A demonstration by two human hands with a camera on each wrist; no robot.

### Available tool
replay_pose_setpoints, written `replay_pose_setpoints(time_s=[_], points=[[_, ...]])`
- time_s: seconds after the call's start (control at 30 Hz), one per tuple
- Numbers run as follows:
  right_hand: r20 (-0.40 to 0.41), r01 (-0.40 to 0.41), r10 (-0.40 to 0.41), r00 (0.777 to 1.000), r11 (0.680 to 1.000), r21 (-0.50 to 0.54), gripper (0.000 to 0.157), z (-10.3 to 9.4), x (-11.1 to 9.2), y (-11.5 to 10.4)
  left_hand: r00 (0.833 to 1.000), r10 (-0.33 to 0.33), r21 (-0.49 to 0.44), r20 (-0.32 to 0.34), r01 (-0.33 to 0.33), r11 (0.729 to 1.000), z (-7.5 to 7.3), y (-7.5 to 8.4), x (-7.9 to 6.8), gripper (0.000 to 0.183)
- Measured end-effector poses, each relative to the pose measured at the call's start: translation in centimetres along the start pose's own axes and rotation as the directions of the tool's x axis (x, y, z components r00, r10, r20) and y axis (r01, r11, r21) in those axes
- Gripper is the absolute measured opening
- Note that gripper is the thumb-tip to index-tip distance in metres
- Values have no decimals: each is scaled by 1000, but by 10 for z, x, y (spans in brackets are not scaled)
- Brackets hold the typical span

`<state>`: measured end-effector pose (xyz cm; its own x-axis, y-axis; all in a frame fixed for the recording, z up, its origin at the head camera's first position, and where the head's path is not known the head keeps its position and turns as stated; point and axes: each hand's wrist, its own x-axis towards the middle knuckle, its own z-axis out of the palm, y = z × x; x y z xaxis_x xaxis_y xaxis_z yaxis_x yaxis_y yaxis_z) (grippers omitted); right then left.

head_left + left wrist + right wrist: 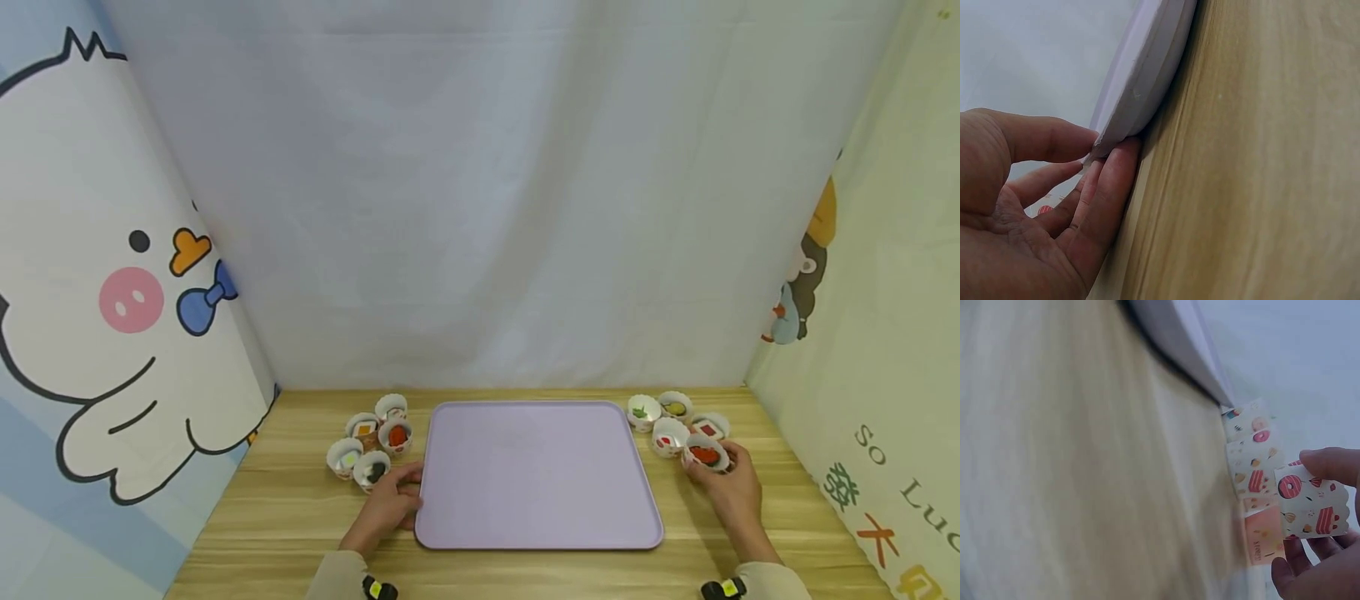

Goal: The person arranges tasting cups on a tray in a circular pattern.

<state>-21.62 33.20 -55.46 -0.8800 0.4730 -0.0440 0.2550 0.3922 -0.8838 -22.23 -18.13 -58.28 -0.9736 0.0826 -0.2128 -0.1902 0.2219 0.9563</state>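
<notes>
A pale purple rectangular tray (537,477) lies on the wooden table. At its left edge, my left hand (391,503) pinches the rim, thumb on top and fingers beneath, as the left wrist view shows at the tray's side (1150,78). On the other side, my right hand (737,492) holds a small paper baking cup (1312,503) printed with donuts and cake slices. Something red lies inside that cup (705,455). In the right wrist view it is raised above the table beside the other cups, thumb at its upper side and fingers below.
Several similar cups (671,437) with small coloured contents stand right of the tray. Another group of cups (395,436) stands to its left, close to my left hand. A pale curtain (487,208) hangs behind the table (285,508), with printed cloths at both sides.
</notes>
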Motion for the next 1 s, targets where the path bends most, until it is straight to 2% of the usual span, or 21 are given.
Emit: replay_pose_setpoints(time_s=[0.17, 0.37, 0.7, 1.0], points=[[11, 23, -24, 1000, 998, 57, 75, 0, -6, -14, 1000, 1, 18, -14, -1, 1000, 0, -3, 2, 64], [20, 111, -116, 993, 982, 154, 69, 4, -13, -31, 1000, 1, 39, -22, 0, 999, 1, -4, 3, 63], [68, 180, -193, 979, 970, 166, 68, 13, -16, -53, 1000, 9, 37, -13, -8, 999, 0, -1, 0, 64], [134, 198, -227, 965, 959, 201, 71, 31, -13, -72, 1000, 1, 26, 2, -1, 1000, -1, 0, 0, 65]])
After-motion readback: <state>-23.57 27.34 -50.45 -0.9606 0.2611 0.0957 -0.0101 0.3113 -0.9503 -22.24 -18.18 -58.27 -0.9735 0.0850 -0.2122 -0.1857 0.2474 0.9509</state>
